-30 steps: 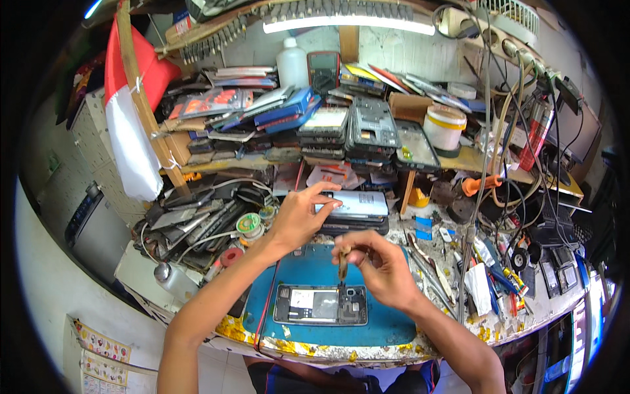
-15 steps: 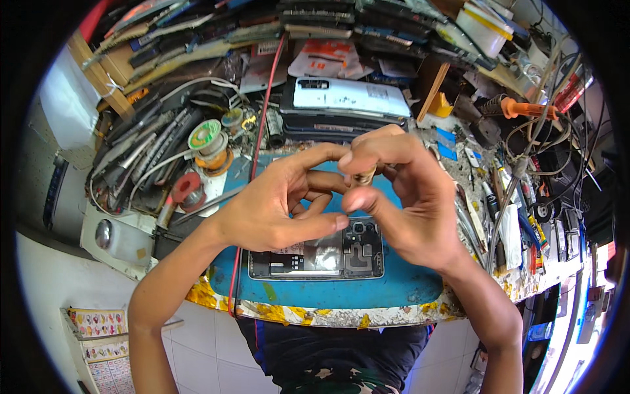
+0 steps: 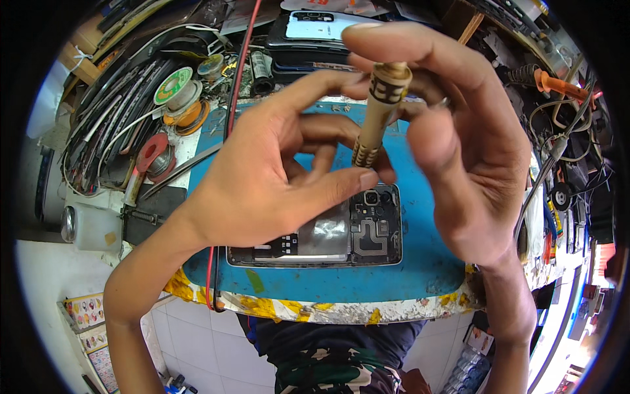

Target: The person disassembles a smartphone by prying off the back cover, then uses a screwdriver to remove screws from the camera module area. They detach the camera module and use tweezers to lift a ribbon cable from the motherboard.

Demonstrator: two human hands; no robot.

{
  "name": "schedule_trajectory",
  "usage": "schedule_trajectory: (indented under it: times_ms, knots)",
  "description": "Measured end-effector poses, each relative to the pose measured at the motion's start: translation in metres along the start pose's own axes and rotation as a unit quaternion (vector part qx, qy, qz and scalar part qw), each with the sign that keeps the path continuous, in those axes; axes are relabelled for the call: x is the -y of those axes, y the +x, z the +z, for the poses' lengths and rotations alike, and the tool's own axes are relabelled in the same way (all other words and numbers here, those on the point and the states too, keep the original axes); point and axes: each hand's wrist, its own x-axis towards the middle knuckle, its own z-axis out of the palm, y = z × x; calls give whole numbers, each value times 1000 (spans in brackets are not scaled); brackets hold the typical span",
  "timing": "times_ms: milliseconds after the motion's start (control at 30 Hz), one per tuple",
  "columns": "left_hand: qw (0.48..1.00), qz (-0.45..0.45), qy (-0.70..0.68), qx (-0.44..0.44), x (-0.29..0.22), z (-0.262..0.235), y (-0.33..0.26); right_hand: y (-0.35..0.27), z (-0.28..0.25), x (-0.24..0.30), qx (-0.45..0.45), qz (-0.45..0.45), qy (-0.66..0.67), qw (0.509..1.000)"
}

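My left hand (image 3: pixel 256 171) is closed on a slim tan cylinder (image 3: pixel 375 121) with dark patterned bands near both ends. It stands nearly upright between thumb and fingers; its exact kind does not show. Slightly blurred, my right hand (image 3: pixel 472 144) is beside the cylinder's upper end, thumb and forefinger spread wide apart. Its other fingers are partly hidden behind the cylinder and the thumb. Beneath both hands lies an opened phone (image 3: pixel 377 230) with its inside facing up, showing the camera module and dark inner covers; my left hand covers part of it.
The phone rests on a blue mat (image 3: pixel 315 282). Solder spools (image 3: pixel 156 157) and a bundle of dark strips (image 3: pixel 118 125) sit at left, near a clear jar (image 3: pixel 92 226). Stacked phones (image 3: pixel 321 27) are behind. A red cable (image 3: pixel 241 72) crosses the mat; an orange-handled tool (image 3: pixel 558 85) lies at right.
Both hands and the cylinder have come up closer to the camera. The right thumb and forefinger have opened away from the cylinder, so more of it shows in the left hand.
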Motion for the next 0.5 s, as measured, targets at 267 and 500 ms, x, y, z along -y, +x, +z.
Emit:
schedule_trajectory:
  times_ms: [267, 500]
  knots:
    - [995, 49, 46, -72, 5, 8, 3, 0, -10, -10, 36, -58, -30, 997]
    - [986, 15, 157, -52, 10, -4, 5, -3, -9, -8, 57, -50, -58, 995]
